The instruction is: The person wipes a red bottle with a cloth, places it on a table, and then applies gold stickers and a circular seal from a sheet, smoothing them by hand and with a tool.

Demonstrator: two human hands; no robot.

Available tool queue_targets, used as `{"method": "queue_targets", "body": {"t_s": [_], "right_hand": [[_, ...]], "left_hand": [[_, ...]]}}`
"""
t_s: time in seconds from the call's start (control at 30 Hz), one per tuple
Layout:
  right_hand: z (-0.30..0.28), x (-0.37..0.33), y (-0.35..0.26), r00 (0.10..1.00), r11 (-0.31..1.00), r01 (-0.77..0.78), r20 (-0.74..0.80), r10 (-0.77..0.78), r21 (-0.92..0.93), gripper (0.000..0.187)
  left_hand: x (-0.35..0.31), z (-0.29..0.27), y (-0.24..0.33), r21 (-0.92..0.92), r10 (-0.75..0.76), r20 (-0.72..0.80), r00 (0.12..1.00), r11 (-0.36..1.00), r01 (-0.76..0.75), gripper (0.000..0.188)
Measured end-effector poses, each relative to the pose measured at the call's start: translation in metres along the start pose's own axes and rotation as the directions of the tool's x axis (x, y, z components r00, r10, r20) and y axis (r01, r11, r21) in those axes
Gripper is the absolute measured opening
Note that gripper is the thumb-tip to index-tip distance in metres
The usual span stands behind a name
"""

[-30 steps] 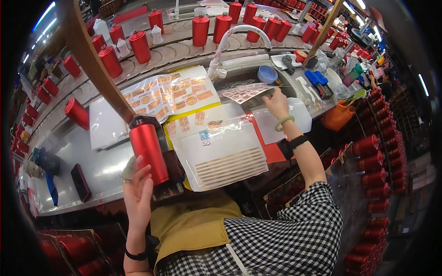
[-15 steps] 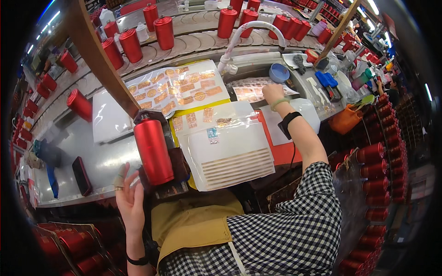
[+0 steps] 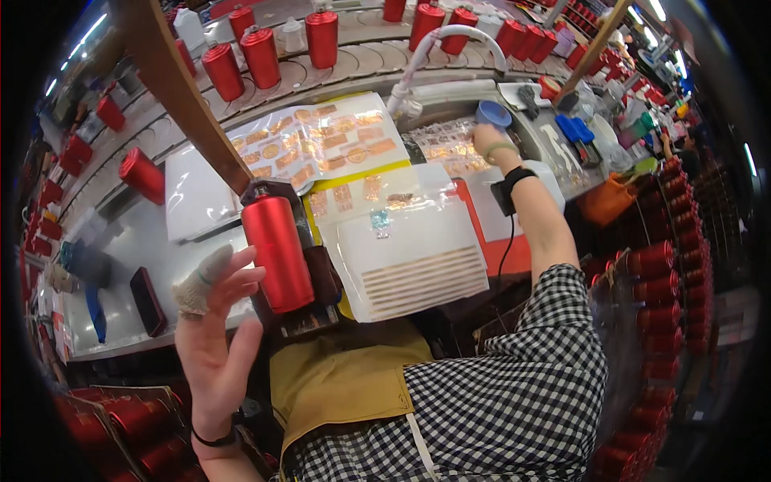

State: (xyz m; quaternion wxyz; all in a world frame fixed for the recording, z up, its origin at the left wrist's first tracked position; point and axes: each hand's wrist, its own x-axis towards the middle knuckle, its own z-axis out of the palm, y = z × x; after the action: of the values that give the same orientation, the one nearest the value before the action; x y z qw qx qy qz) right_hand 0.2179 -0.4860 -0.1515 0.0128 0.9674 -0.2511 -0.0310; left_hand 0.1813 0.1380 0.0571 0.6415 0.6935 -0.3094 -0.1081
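A plain, metallic-red cylindrical bottle (image 3: 279, 255) sits slantwise at the near side, left of centre, its shouldered neck end pointing far and slightly left; whether the left hand (image 3: 215, 341) touches it is unclear. A glossy sheet of gold-brown printed decals (image 3: 443, 145) lies far right in the sink (image 3: 526, 145), partly hidden by the right hand (image 3: 491, 145)

The right hand (image 3: 490, 145) covers part of the sticker sheet (image 3: 444, 146), and its fingertips can't be seen. The left forearm (image 3: 221, 467) runs off the bottom edge. A wooden post (image 3: 186, 95) hides some of the white sheet (image 3: 193, 205). The top edge cuts off one red bottle (image 3: 394, 10).
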Motion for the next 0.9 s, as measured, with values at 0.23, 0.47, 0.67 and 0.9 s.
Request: {"method": "queue_targets", "body": {"t_s": [0.23, 0.47, 0.67, 0.9], "right_hand": [[-0.119, -0.098, 0.022, 0.987, 0.931, -0.034, -0.134, 0.089, 0.363, 0.029], [-0.050, -0.207, 0.084, 0.830, 0.802, -0.542, 0.311, 0.463, 0.252, 0.047], [0.030, -0.219, 0.096, 0.745, 0.465, -0.659, 0.427, 0.512, 0.591, 0.048], [0.030, -0.228, 0.111, 0.553, 0.051, -0.794, 0.685, 0.474, 0.606, 0.023]], "left_hand": [[0.033, 0.045, 0.079, -0.224, 0.312, 0.623, 0.717, 0.950, -0.219, 0.065], [0.041, 0.038, 0.078, -0.276, 0.335, 0.824, 0.456, 0.941, -0.194, 0.075], [-0.023, -0.006, 0.074, -0.038, 0.130, 0.329, 0.935, 0.992, -0.124, 0.081], [-0.028, -0.013, 0.016, -0.060, 0.037, -0.201, 0.979, 0.997, -0.050, 0.100]]}}
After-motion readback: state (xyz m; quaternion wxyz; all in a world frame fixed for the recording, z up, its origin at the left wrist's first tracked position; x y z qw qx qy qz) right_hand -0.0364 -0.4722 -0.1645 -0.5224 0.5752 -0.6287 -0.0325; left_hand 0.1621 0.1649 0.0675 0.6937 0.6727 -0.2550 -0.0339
